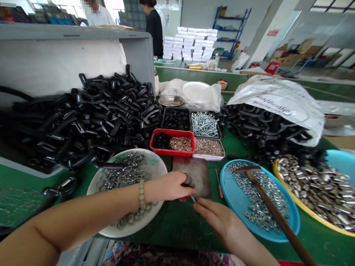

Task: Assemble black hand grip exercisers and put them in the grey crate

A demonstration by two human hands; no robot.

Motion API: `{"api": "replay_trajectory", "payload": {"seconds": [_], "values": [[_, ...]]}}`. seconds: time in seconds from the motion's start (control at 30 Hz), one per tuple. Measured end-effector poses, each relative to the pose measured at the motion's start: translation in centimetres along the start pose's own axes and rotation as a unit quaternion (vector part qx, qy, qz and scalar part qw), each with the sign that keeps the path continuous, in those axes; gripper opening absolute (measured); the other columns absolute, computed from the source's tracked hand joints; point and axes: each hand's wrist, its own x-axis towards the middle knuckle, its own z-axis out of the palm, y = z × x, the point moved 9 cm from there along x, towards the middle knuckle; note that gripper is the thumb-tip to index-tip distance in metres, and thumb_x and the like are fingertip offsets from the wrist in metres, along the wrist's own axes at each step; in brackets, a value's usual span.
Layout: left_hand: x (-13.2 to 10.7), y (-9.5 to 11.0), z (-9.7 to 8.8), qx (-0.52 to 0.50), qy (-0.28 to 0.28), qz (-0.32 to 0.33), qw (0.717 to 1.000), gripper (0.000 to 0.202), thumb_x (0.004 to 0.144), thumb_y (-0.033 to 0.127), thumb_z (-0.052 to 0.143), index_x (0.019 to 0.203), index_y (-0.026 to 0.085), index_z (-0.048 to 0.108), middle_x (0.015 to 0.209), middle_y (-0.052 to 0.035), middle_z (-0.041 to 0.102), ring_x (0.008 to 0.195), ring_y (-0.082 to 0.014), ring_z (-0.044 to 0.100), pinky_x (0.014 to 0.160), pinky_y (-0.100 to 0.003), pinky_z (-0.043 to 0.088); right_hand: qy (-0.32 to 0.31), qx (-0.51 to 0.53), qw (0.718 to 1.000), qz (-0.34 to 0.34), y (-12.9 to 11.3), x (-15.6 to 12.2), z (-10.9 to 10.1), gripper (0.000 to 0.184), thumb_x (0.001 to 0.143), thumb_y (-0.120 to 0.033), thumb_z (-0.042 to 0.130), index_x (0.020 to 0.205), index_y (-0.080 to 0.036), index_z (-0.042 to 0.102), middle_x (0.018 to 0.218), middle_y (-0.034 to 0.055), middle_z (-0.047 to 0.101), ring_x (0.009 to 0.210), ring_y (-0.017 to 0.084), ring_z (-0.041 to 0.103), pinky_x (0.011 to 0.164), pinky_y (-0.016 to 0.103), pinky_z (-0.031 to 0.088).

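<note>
My left hand (173,186), a beaded bracelet on its wrist, is closed just in front of a square metal plate (203,172). Its fingers curl beside a short dark round piece (187,179); whether they grip that piece or something below it, I cannot tell. My right hand (215,215) meets the left one, pinching a small shiny metal part (194,199) between its fingertips. Under my left forearm lies a white round tray (98,184) of metal rings. Right of my hands, a blue tray (295,228) holds small metal pieces, with a hammer (270,207) resting across it.
Black handle-like parts (105,110) fill a large grey bin (63,48). Behind the plate stand a red tray (171,152), a white tray (208,156) and black trays of screws (204,124) and black pieces. A thin red-handled tool (219,186) lies beside the blue tray. Metal sleeves (324,191) pile up at right.
</note>
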Motion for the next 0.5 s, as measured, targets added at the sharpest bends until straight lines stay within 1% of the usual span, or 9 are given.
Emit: {"api": "replay_trajectory", "payload": {"seconds": [0.07,0.1,0.13,0.2,0.27,0.33,0.4,0.43,0.5], "values": [[-0.4,1.9,-0.4,-0.014,0.02,0.079,0.997,0.014,0.08,0.027,0.058,0.082,0.014,0.063,0.074,-0.0035,0.067,0.07,-0.0161,0.062,0.066,-0.025,0.048,0.059,0.151,0.985,0.065,1.3,0.5,-0.9,0.023,0.091,-0.024,0.049,0.109,-0.026,0.063,0.097,0.0066,0.07,0.091,0.018,0.067,0.083,0.033,0.055],[-0.8,3.1,-0.8,-0.027,0.043,0.13,0.99,0.012,0.081,0.024,0.057,0.086,0.016,0.064,0.081,-0.0035,0.068,0.077,-0.0158,0.062,0.073,-0.025,0.049,0.097,0.244,0.96,0.102,2.1,0.7,-1.2,0.017,0.09,-0.03,0.052,0.103,-0.025,0.062,0.087,0.005,0.07,0.079,0.017,0.068,0.074,0.031,0.056],[-1.2,4.2,-1.2,-0.038,0.07,0.176,0.981,0.011,0.083,0.022,0.056,0.088,0.017,0.064,0.088,-0.0036,0.068,0.084,-0.0156,0.062,0.08,-0.026,0.048,0.127,0.336,0.924,0.132,2.8,0.9,-1.2,0.016,0.088,-0.037,0.057,0.097,-0.024,0.06,0.079,0.0027,0.068,0.068,0.015,0.067,0.065,0.027,0.056],[-2.0,5.5,-1.9,-0.042,0.12,0.236,0.963,0.013,0.085,0.018,0.052,0.085,0.018,0.065,0.098,-0.0043,0.068,0.093,-0.0156,0.061,0.089,-0.027,0.046,0.158,0.484,0.844,0.165,3.3,1.3,-0.7,0.028,0.077,-0.045,0.069,0.091,-0.025,0.056,0.071,-0.0013,0.065,0.052,0.01,0.061,0.052,0.021,0.052],[-2.2,5.7,-2.2,-0.026,0.157,0.258,0.953,0.02,0.085,0.012,0.047,0.08,0.018,0.066,0.108,-0.0055,0.065,0.099,-0.016,0.06,0.093,-0.028,0.045,0.168,0.561,0.792,0.174,3.2,1.6,-0.2,0.037,0.067,-0.045,0.077,0.089,-0.026,0.054,0.068,-0.0043,0.062,0.046,0.006,0.056,0.047,0.017,0.048],[-1.9,5.3,-2.5,0.001,0.187,0.249,0.95,0.027,0.082,0.006,0.044,0.08,0.018,0.067,0.119,-0.0064,0.061,0.108,-0.0173,0.056,0.1,-0.031,0.042,0.17,0.583,0.775,0.177,3.2,1.7,-0.1,0.04,0.065,-0.044,0.08,0.088,-0.026,0.053,0.067,-0.005,0.061,0.046,0.006,0.055,0.047,0.016,0.047],[-1.8,4.9,-2.9,0.021,0.213,0.235,0.948,0.032,0.081,0.003,0.041,0.084,0.018,0.069,0.128,-0.0067,0.055,0.116,-0.0187,0.051,0.106,-0.034,0.036,0.158,0.578,0.779,0.184,3.6,1.7,0.2,0.037,0.067,-0.043,0.078,0.087,-0.024,0.053,0.068,-0.0035,0.062,0.05,0.007,0.058,0.05,0.018,0.048],[-1.8,4.9,-3.0,0.026,0.213,0.232,0.949,0.034,0.081,0.002,0.04,0.086,0.018,0.069,0.13,-0.0065,0.054,0.118,-0.0191,0.049,0.107,-0.035,0.035,0.149,0.571,0.786,0.187,3.9,1.6,0.4,0.035,0.069,-0.042,0.077,0.088,-0.023,0.054,0.07,-0.0024,0.063,0.053,0.009,0.06,0.052,0.02,0.049],[-1.7,5.2,-2.6,0.029,0.172,0.243,0.954,0.033,0.083,0.005,0.041,0.086,0.02,0.071,0.132,-0.0056,0.052,0.121,-0.0199,0.047,0.108,-0.036,0.034,0.141,0.554,0.799,0.188,4.6,1.4,0.6,0.031,0.073,-0.04,0.075,0.089,-0.022,0.055,0.073,-0.0007,0.065,0.06,0.011,0.064,0.059,0.023,0.051]]}}
